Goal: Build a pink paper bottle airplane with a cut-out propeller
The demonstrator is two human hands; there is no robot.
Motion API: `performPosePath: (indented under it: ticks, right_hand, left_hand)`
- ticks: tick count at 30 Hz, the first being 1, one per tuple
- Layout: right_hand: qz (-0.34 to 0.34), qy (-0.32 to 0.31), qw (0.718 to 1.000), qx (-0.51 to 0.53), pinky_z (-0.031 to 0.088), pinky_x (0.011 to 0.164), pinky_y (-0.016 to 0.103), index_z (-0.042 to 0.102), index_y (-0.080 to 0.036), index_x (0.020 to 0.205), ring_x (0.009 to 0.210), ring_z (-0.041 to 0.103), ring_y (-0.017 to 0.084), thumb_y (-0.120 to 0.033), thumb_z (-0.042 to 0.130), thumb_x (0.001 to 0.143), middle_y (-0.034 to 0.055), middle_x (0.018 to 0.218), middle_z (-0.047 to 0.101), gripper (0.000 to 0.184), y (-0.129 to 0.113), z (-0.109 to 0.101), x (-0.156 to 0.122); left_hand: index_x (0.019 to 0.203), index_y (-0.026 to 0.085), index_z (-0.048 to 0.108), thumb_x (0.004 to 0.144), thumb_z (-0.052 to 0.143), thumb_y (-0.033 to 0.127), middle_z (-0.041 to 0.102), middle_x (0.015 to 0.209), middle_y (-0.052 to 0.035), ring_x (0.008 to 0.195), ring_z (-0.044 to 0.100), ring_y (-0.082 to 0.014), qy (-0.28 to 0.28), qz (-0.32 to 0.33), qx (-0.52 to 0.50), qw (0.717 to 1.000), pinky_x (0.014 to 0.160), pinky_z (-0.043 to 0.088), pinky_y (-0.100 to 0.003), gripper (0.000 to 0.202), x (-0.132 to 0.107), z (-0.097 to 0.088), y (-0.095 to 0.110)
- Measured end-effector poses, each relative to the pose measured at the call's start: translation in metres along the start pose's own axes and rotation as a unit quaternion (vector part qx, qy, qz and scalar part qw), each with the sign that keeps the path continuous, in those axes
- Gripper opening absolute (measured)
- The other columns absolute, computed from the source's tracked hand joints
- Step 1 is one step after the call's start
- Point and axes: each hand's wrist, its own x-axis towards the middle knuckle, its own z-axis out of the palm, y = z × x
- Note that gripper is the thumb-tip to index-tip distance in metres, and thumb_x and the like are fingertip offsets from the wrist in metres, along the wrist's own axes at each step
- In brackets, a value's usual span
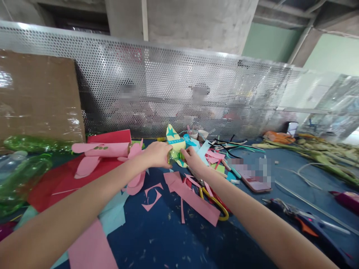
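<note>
Both my arms reach forward over a blue table (168, 231). My left hand (157, 154) is closed around the end of a small green plastic bottle (174, 155) dressed with yellow and blue paper fins, one bearing a teal star (171, 133). My right hand (190, 156) pinches the same bottle from the right side, fingers curled on it. The bottle craft is held just above the table, near its far middle.
A pink paper-covered bottle craft (108, 150) lies on red paper at left, with green bottles (22, 175) beside it. Pink scraps (190, 198), yellow-handled scissors (215, 203), a phone (252, 179) and a glue gun (303, 220) lie right. A perforated metal screen (179, 89) backs the table.
</note>
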Motion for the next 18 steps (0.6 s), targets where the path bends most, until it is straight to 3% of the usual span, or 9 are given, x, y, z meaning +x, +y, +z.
performPosePath:
  ticks: [4, 10, 13, 18]
  right_hand:
    - [-0.047, -0.03, 0.998, -0.024, 0.054, 0.081, 0.043, 0.056, -0.016, 0.121, 0.098, 0.063, 0.023, -0.03, 0.058, 0.093, 0.0088, 0.12, 0.06, 0.031, -0.01, -0.005, -0.009]
    - [-0.11, -0.107, 0.988, -0.017, 0.05, 0.089, 0.033, 0.056, -0.019, 0.101, 0.096, 0.061, 0.016, -0.02, 0.068, 0.083, 0.0016, 0.101, 0.062, 0.021, -0.022, -0.024, -0.015]
    - [-0.097, -0.137, 0.986, -0.015, 0.049, 0.09, 0.032, 0.056, -0.021, 0.101, 0.097, 0.061, 0.016, -0.022, 0.07, 0.083, 0.0009, 0.101, 0.062, 0.023, -0.021, -0.027, -0.011]
    - [-0.028, -0.195, 0.98, -0.032, 0.056, 0.072, 0.036, 0.06, -0.016, 0.111, 0.084, 0.065, 0.017, -0.032, 0.054, 0.096, 0.0066, 0.107, 0.064, 0.024, -0.023, -0.023, -0.001]
  left_hand:
    - [0.082, 0.022, 0.062, 0.059, 0.069, 0.049, 0.069, 0.085, -0.0024, 0.079, 0.065, -0.0234, -0.032, 0.01, -0.028, 0.999, 0.062, 0.043, -0.028, 0.037, 0.002, -0.006, -0.008]
    - [0.094, 0.023, 0.063, 0.059, 0.07, 0.05, 0.07, 0.085, -0.0019, 0.076, 0.066, -0.0222, -0.08, -0.001, -0.053, 0.995, 0.059, 0.042, -0.026, 0.044, -0.004, -0.022, -0.011]
    - [0.098, 0.024, 0.063, 0.058, 0.071, 0.049, 0.071, 0.086, -0.0028, 0.076, 0.066, -0.0233, -0.098, -0.013, -0.052, 0.994, 0.059, 0.043, -0.027, 0.048, -0.006, -0.029, -0.008]
    - [0.097, 0.023, 0.064, 0.057, 0.072, 0.049, 0.071, 0.087, -0.0051, 0.078, 0.065, -0.0256, -0.109, -0.025, -0.044, 0.993, 0.062, 0.044, -0.03, 0.048, -0.006, -0.03, -0.009]
